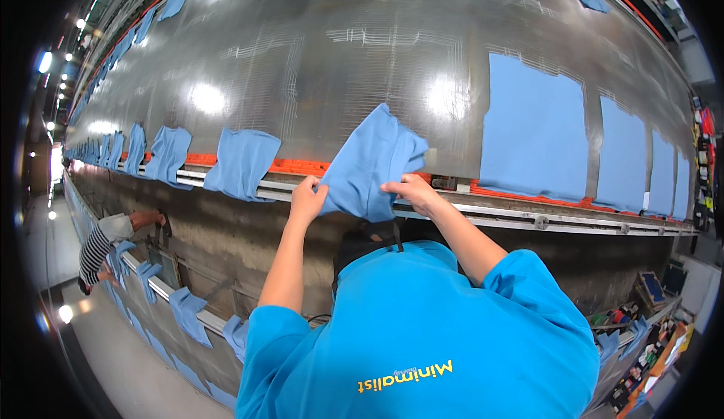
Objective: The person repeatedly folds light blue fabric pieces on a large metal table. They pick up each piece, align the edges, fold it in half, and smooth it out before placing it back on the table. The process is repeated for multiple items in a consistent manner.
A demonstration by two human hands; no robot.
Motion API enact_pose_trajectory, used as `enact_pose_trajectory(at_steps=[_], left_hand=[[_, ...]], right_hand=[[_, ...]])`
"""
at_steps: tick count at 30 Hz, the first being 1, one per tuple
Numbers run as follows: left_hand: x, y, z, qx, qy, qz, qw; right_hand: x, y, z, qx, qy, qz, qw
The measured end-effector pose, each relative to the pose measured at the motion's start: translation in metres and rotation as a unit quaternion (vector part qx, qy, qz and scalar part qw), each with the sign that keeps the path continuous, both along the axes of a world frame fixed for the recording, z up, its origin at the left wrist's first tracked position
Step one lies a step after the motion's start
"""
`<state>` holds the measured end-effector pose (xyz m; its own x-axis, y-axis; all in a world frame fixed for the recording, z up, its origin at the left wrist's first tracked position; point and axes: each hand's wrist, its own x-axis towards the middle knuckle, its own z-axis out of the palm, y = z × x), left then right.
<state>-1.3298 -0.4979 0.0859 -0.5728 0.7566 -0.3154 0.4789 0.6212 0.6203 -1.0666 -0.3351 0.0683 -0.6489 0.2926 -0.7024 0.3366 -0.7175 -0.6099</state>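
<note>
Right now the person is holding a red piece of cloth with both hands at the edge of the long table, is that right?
Not quite: the cloth is blue, not red. The head view shows the left hand and right hand both gripping it at the edge of the long table.

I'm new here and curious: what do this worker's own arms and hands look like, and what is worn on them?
Both forearms are bare. The left hand and right hand wear no gloves; no rings or watch show. Short bright blue sleeves of a T-shirt cover the upper arms.
</note>
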Motion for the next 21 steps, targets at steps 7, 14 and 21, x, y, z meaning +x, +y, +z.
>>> enact_pose_trajectory(at_steps=[7, 14, 21], left_hand=[[0.019, -0.008, 0.037, 0.125, -0.617, 0.080, 0.773], [0.038, -0.022, 0.044, -0.041, -0.594, -0.228, 0.770], [0.039, -0.033, 0.027, -0.097, -0.457, -0.400, 0.789]], right_hand=[[0.065, -0.038, 0.042, -0.177, 0.237, -0.261, 0.919], [0.156, -0.185, 0.103, -0.012, 0.206, -0.545, 0.813], [0.277, -0.250, 0.262, 0.404, -0.311, -0.531, 0.677]])
